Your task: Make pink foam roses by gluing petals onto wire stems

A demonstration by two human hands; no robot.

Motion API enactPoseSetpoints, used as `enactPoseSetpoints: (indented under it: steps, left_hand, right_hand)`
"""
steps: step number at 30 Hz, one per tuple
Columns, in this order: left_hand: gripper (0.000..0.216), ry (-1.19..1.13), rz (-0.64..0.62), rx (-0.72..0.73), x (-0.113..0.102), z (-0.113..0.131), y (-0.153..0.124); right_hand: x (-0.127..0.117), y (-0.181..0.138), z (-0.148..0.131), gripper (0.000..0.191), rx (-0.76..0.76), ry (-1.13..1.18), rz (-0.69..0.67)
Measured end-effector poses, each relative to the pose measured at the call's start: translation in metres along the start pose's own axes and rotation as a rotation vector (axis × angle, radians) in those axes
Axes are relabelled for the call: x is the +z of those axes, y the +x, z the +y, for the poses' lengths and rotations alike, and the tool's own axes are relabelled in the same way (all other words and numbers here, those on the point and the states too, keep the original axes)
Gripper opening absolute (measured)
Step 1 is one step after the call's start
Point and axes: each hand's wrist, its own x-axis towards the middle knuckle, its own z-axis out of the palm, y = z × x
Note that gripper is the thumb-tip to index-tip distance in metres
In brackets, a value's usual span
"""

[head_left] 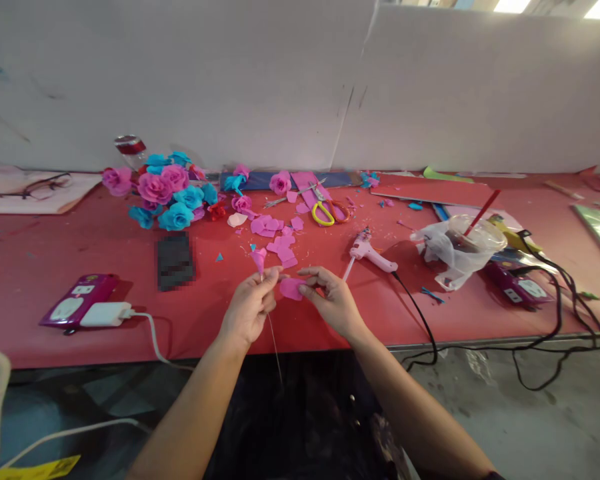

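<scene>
My left hand [250,303] pinches a thin wire stem [275,347] topped with a small pink paper bud [259,259]. My right hand [330,297] holds a pink paper petal [292,289] between thumb and fingers, right beside the bud. Both hands hover over the front edge of the red table [55,250]. Several loose pink petals [275,233] lie just beyond the hands.
A bunch of pink and blue paper roses [167,190] lies at the back left. Yellow-handled scissors [325,210], a pink glue gun [367,252] with black cord, a plastic cup in a bag [463,243], a dark phone [175,260] and purple power strips [77,300] sit around.
</scene>
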Motion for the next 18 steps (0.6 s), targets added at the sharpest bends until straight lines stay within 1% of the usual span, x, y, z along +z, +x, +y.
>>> enactPoseSetpoints:
  steps: [3, 5, 6, 7, 8, 9, 10, 11, 13, 15, 18]
  left_hand:
    - [0.032, 0.112, -0.013, -0.044, 0.000, -0.006, 0.000]
    - [0.030, 0.156, 0.006, -0.040, 0.000, -0.009, 0.001]
    - [0.030, 0.169, 0.014, -0.038, 0.000, -0.010, 0.002]
    - [0.031, 0.179, 0.019, -0.038, -0.002, -0.010, 0.003]
    - [0.032, 0.190, 0.020, -0.040, -0.004, -0.009, 0.004]
    - [0.033, 0.200, 0.019, -0.045, -0.006, -0.008, 0.005]
    - [0.033, 0.210, 0.013, -0.051, -0.008, -0.007, 0.007]
    - [0.033, 0.220, 0.003, -0.057, -0.009, -0.005, 0.009]
    - [0.032, 0.238, -0.022, -0.066, -0.011, -0.004, 0.014]
    - [0.030, 0.256, -0.035, -0.062, -0.008, -0.005, 0.021]
    - [0.024, 0.313, -0.018, -0.053, 0.004, -0.007, 0.035]
  right_hand:
    - [0.000, -0.002, 0.000, 0.022, -0.014, -0.038, -0.009]
    - [-0.011, -0.001, 0.001, 0.022, -0.027, -0.117, -0.009]
    - [-0.020, 0.001, 0.002, 0.022, -0.035, -0.203, 0.014]
    - [-0.032, 0.004, 0.004, 0.023, -0.039, -0.328, 0.059]
    - [-0.047, 0.007, 0.006, 0.024, -0.049, -0.499, 0.140]
    - [-0.062, 0.011, 0.009, 0.028, -0.053, -0.718, 0.227]
    - [-0.077, 0.015, 0.012, 0.035, -0.013, -0.937, 0.302]
    - [-0.091, 0.020, 0.015, 0.042, 0.056, -1.112, 0.334]
    - [-0.111, 0.028, 0.021, 0.042, 0.141, -1.311, 0.264]
    - [-0.121, 0.035, 0.027, 0.037, 0.165, -1.366, 0.202]
    - [-0.124, 0.043, 0.031, 0.041, 0.153, -1.284, 0.216]
